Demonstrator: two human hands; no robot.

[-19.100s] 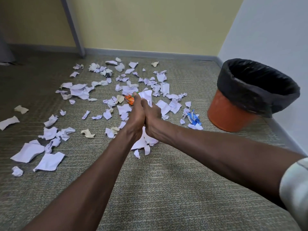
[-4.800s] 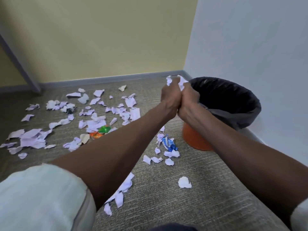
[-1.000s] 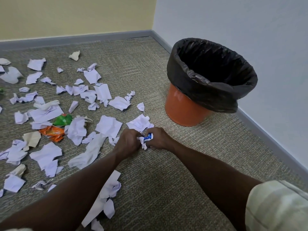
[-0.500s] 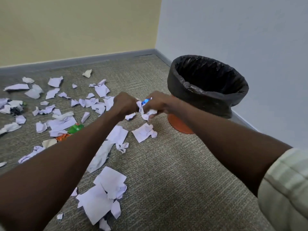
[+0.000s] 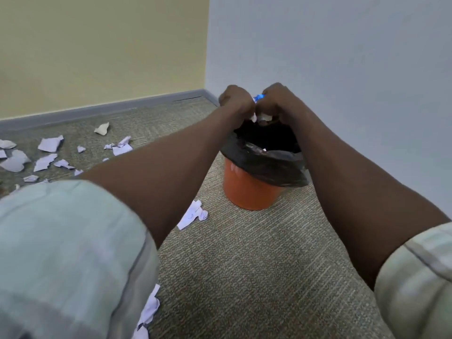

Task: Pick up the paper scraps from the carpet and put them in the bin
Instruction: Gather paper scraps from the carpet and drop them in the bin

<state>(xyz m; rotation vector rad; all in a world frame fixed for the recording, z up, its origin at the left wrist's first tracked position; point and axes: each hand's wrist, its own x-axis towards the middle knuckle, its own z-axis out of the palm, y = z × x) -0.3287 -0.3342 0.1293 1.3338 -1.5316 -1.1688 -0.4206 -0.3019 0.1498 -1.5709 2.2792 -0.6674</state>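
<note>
While both hands are held up over the bin [image 5: 247, 192], a small wad [image 5: 259, 107] of scraps is clamped between them: the left hand [image 5: 234, 101] and right hand [image 5: 276, 101] are each curled into a tight grip, knuckles nearly touching, with a bit of blue poking out on top and white paper showing underneath. One bin is seen, orange with a black liner [image 5: 266, 160] folded over the rim, tucked near the corner where the yellow wall [image 5: 97, 45] meets the pale one. The wad is kept right above the bin's opening, not dropped in.

About fifteen loose scraps [image 5: 50, 144] can be counted on the carpet [image 5: 244, 265] off to the left, mostly white-lilac, one cream-coloured near the skirting. One more crumpled piece [image 5: 194, 214] is lying just beside the bin's base, and another bunch [image 5: 149, 311] is at the bottom edge.

Plenty is blocked, tbh. Much of the bin's mouth is covered by the forearms, so what's inside can't be made out beyond a pale speck. The left sleeve [image 5: 68, 260] eats up the lower left, so more scraps are probably cut off there. Fingertips are hidden behind the knuckles.
</note>
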